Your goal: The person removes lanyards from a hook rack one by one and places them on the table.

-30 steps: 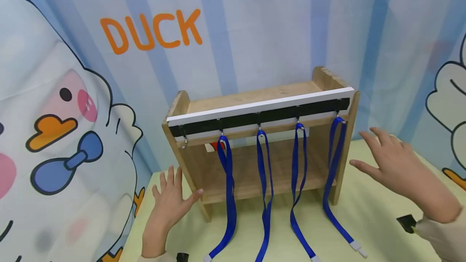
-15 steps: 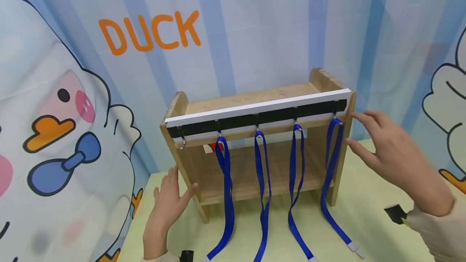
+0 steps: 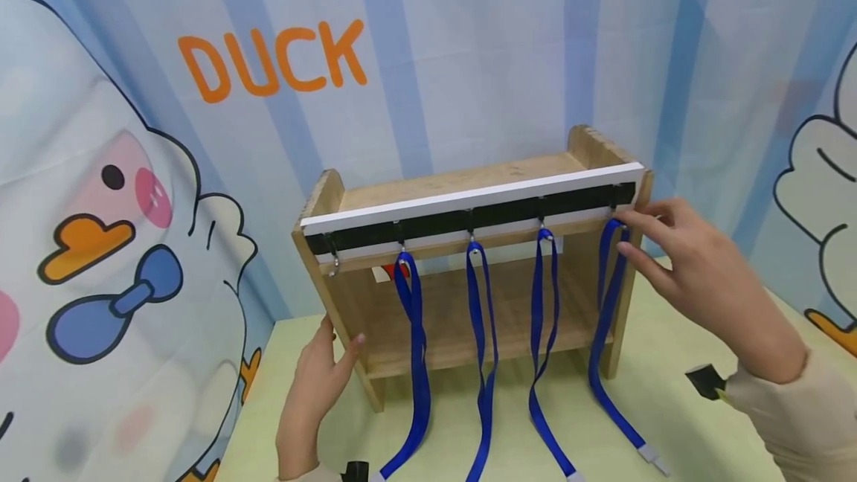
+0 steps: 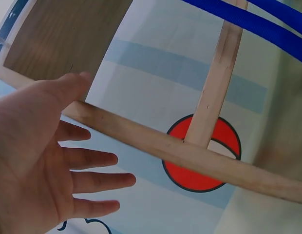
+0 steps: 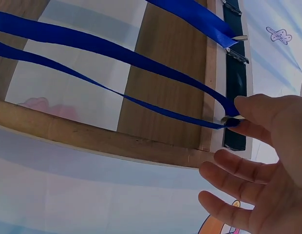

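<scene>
A small wooden shelf [image 3: 462,352] stands with a hook strip [image 3: 428,222] along its upper front. Several blue lanyards hang from the strip's metal hooks. My right hand [image 3: 703,281] is at the rightmost lanyard [image 3: 605,318], thumb and index fingertips on either side of its loop, close to the hook. A gap shows between those fingertips; the other fingers are spread in the right wrist view. My left hand [image 3: 318,381] lies along the shelf's left side panel [image 4: 126,129], thumb at the front edge, other fingers extended along the outer side.
The leftmost hook [image 3: 334,266] carries no lanyard. White end clips [image 3: 649,454] of the lanyards lie on the pale yellow tabletop [image 3: 535,460]. Behind the shelf hangs a striped blue curtain [image 3: 482,58] with duck pictures.
My right hand has moved left from beside the shelf to the rightmost lanyard's loop. My left hand has come closer against the left side panel. The lanyards hang as before.
</scene>
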`<state>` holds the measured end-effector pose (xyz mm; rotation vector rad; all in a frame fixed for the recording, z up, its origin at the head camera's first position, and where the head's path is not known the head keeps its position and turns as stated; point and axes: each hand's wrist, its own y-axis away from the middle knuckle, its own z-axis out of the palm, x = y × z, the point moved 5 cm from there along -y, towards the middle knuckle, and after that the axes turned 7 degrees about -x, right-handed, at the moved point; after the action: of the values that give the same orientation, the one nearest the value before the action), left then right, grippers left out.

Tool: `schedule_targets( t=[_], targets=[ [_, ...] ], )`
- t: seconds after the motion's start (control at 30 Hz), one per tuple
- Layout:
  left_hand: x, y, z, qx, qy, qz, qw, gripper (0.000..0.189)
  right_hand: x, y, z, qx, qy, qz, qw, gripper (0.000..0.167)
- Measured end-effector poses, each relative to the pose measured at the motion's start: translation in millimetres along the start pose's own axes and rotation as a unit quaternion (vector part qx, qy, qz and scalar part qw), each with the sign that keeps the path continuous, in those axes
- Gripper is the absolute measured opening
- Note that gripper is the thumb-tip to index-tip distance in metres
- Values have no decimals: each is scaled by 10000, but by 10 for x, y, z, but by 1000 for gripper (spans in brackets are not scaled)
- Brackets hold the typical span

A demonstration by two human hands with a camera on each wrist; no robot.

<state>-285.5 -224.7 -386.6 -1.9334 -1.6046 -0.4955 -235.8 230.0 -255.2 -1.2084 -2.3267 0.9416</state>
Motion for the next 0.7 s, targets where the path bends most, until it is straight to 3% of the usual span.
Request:
schedule_targets(
  t=[0.2, 0.37, 0.4, 0.43, 0.5, 0.53, 0.67, 0.7],
  targets=[
    [82, 0, 17, 310, -53, 547, 9980, 50, -24, -43, -40, 335, 3, -251, 9991, 30],
    [85, 6, 23, 309, -27, 543, 9980, 48, -55, -99, -114, 736, 39, -437, 9963, 62],
    [82, 4, 24, 312, -32, 550, 9980, 48, -59, -107, -124, 765, 53, -436, 9961, 62],
    [82, 2, 24, 310, -30, 557, 9980, 48, -61, -112, -135, 786, 41, -427, 9960, 52],
    [83, 0, 27, 304, -28, 566, 9979, 48, -59, -117, -146, 789, 58, -396, 9961, 53],
    [83, -2, 30, 295, -26, 569, 9979, 48, -61, -117, -151, 781, 47, -397, 9961, 45],
    [85, -8, 43, 288, -44, 595, 9978, 48, -71, -105, -160, 786, 65, -421, 9960, 43],
    [85, -10, 47, 292, -49, 606, 9977, 48, -79, -95, -162, 795, 43, -441, 9958, 33]
  ],
)
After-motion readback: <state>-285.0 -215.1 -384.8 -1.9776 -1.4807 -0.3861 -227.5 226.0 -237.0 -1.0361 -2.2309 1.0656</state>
